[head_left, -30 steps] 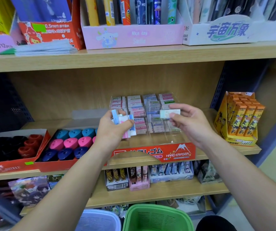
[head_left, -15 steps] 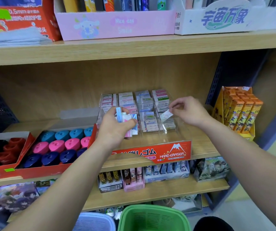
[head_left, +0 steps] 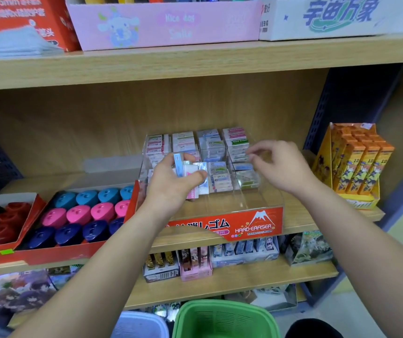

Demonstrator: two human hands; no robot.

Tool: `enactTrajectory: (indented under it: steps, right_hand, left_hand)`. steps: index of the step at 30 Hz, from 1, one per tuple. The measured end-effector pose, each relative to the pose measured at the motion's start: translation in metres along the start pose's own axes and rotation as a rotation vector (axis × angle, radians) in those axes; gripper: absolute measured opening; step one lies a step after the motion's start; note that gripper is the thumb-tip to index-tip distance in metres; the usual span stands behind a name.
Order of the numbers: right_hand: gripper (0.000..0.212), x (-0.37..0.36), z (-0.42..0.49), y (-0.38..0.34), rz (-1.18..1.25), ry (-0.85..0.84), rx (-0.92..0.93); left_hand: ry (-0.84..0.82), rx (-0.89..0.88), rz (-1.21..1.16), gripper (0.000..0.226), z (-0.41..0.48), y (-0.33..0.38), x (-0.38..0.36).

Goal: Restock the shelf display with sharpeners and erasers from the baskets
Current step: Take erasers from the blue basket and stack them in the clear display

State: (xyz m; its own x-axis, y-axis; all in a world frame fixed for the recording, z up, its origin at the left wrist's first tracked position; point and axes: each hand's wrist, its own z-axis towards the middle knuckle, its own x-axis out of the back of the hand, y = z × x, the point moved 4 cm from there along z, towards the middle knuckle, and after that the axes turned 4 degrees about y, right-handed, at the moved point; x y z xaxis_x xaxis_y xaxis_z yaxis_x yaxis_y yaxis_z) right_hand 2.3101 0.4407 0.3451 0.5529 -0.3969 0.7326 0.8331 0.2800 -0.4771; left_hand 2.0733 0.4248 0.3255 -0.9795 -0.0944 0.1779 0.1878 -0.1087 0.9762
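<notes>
A clear acrylic eraser display [head_left: 256, 217] with a red "HARD ERASER" front stands on the middle shelf, its back compartments filled with small wrapped erasers [head_left: 216, 148]. My left hand [head_left: 173, 184] grips a bunch of several wrapped erasers [head_left: 190, 170] over the display's left part. Over the right-hand compartments hovers my right hand [head_left: 278, 167], its fingers loosely curled and holding nothing that I can see. Left of the display, a red tray holds blue, pink and navy sharpeners [head_left: 81, 215].
A green basket [head_left: 224, 318] and a pale blue basket [head_left: 142, 325] sit at the bottom. An orange box of pencil packs [head_left: 356, 167] stands right of the display. Red and black sharpeners [head_left: 3, 223] fill a tray at far left. Boxes line the shelf above.
My right hand put down the white eraser it held in a right-hand compartment and now hovers without it. My left hand kept its bunch of erasers. The view moved closer to the shelf.
</notes>
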Motion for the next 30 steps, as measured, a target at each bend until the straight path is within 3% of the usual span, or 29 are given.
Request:
enactTrajectory:
  steps: [3, 6, 12, 17, 20, 24, 27, 30]
  right_hand:
    - [0.014, -0.011, -0.019, -0.024, 0.387, -0.068, -0.062]
    - [0.022, -0.027, -0.035, -0.046, 0.720, -0.205, -0.153]
    - [0.035, -0.032, -0.045, -0.064, 0.889, -0.256, -0.178]
    - [0.033, -0.030, -0.049, -0.069, 1.030, -0.322, -0.225]
    - [0.030, -0.027, -0.048, -0.070, 1.042, -0.302, -0.233]
    - [0.027, -0.022, -0.048, -0.075, 0.872, -0.289, -0.178]
    - [0.032, -0.022, -0.051, -0.078, 0.814, -0.358, -0.117]
    - [0.023, -0.026, -0.053, -0.069, 0.783, -0.347, -0.157]
  left_hand:
    - [-0.003, 0.022, -0.091, 0.030, -0.005, 0.002, -0.005]
    - [-0.021, 0.030, -0.146, 0.031, -0.011, 0.005, -0.008]
    - [-0.012, 0.051, -0.217, 0.025, -0.019, 0.009, -0.001]
    - [-0.015, 0.043, -0.248, 0.024, -0.027, 0.015, 0.010]
    - [-0.009, 0.038, -0.235, 0.026, -0.029, 0.017, 0.013]
    - [-0.011, 0.025, -0.169, 0.030, -0.030, 0.016, 0.016]
    - [-0.050, -0.010, -0.093, 0.029, -0.032, 0.015, 0.017]
    - [-0.084, -0.023, -0.003, 0.029, -0.034, 0.010, 0.024]
